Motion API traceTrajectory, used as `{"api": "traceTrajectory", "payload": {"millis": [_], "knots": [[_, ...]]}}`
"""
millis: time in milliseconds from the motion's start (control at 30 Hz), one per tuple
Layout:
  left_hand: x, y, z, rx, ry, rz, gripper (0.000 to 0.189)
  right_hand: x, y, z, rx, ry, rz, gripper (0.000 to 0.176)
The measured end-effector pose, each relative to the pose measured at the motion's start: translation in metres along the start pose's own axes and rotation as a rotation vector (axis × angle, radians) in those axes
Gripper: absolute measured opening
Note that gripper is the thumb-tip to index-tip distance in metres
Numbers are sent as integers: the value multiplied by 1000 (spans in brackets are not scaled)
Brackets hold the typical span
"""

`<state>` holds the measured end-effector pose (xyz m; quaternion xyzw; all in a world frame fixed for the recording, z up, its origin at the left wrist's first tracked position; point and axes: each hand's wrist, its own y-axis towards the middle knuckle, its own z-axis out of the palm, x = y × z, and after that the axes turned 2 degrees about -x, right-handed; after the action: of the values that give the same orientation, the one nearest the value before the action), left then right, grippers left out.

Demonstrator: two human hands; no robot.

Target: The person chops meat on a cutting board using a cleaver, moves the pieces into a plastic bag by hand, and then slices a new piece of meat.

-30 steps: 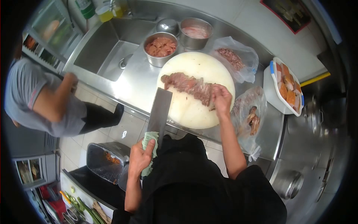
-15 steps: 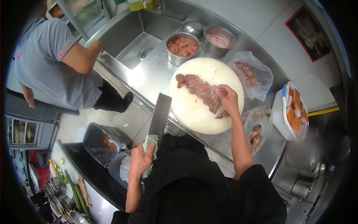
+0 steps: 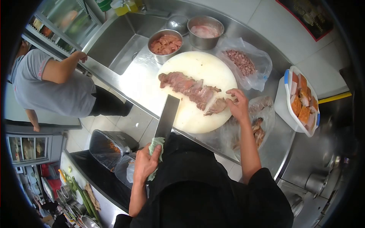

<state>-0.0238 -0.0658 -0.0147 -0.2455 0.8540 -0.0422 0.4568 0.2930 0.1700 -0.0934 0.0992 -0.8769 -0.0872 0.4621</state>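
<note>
Cleaver (image 3: 167,116) handle hidden under cloth (image 3: 156,146), left hand (image 3: 145,164) clenched round it, right hand (image 3: 238,105) loose beside meat (image 3: 190,88)

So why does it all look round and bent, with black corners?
Head view: a fisheye lens curves the edge of the steel counter and leaves a black ring around the frame; light glares off it beside the cutting board; the meat and the cleaver in the left hand look sharp.

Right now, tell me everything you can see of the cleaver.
The cleaver has a rectangular grey metal blade and a handle wrapped in pale green cloth. The left hand grips that handle. The blade points toward the white cutting board, its tip over the board's near edge, apart from the sliced meat.
</note>
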Motion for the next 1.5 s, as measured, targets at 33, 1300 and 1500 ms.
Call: {"api": "traceTrajectory", "payload": {"millis": [33,1300,1500], "knots": [[-2,2,2,29,15,-4,39,-4,-8,-2,-1,4,11,29],[-97,52,70,293,561,376,28,16,-48,62,-420,-146,-107,27],[-103,85,99,281,608,460,27,14,-48,60,-371,-120,-116,28]]}}
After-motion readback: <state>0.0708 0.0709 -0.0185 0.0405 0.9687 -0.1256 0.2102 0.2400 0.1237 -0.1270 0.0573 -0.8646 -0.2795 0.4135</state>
